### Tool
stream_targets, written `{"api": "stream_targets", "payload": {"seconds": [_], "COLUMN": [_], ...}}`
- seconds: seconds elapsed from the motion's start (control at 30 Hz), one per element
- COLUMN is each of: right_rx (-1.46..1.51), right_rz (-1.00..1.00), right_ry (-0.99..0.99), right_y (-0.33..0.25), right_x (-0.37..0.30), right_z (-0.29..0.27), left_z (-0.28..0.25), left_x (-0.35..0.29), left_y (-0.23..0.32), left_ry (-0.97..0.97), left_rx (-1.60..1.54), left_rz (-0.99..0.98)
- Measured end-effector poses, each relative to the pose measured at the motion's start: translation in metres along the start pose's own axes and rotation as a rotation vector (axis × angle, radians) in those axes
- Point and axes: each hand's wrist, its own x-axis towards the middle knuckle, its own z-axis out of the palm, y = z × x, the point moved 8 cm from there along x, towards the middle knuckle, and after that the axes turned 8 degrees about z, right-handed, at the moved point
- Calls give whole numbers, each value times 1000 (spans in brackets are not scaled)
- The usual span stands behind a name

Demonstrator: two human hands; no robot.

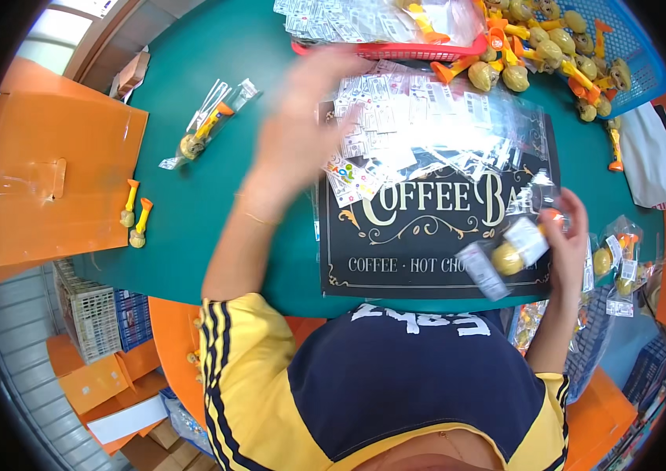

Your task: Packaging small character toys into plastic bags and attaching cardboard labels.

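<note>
My right hand (570, 235), its fingers closed, grips a clear plastic bag at the right side of the dark printed mat (427, 279). Inside the bag is a small toy (509, 257) with a round yellow-green head, and white labels show on it. My left hand (297, 133) is raised over the mat's left edge, smeared by motion, so its fingers are hard to read. Beside it lies a glossy heap of clear bags with white labels (380, 110), partly washed out by glare. A small colourful printed card (348, 184) rests at the heap's near edge.
A red basket (427, 52) of labelled bags and a blue basket (647, 86) spilling loose toys stand at the back. One bagged toy (206, 129) and two loose ones (138, 228) lie left, by an orange box (58, 173). More bagged toys (623, 255) lie right.
</note>
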Motion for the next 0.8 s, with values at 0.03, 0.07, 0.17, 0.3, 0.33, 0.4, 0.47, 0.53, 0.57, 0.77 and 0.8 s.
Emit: {"api": "stream_targets", "payload": {"seconds": [0.03, 0.07, 0.17, 0.3, 0.33, 0.4, 0.47, 0.53, 0.57, 0.77, 0.8], "right_rx": [-52, -59, -51, -890, -896, -905, -839, -636, -620, 26, 140], "right_rz": [-40, -82, -104, -536, -565, -587, -690, -685, -678, -284, -200], "right_ry": [81, 177, 348, 746, 755, 767, 612, 432, 352, -235, -290], "right_y": [9, 23, 46, 3, -10, -37, -64, -76, -77, -42, -35], "right_x": [12, 24, 45, 22, 12, -9, -34, -48, -56, -45, -42], "right_z": [-30, -65, -146, -176, -164, -132, -80, -33, -12, 68, 74], "left_z": [-27, -48, -101, -118, -119, -125, -128, -133, -119, 17, 33], "left_x": [-4, -11, -66, -134, -140, -145, -144, -134, -120, -77, -81], "left_y": [-26, -52, -151, -209, -204, -191, -171, -127, -94, 81, 91], "left_ry": [31, 33, -155, -548, -552, -440, -329, -81, 44, -236, -286], "left_rx": [117, 338, 787, 526, 527, 557, 597, 613, 567, 191, 134], "left_rz": [-122, -119, -312, -981, -977, -892, -796, -596, -474, -62, -70]}}
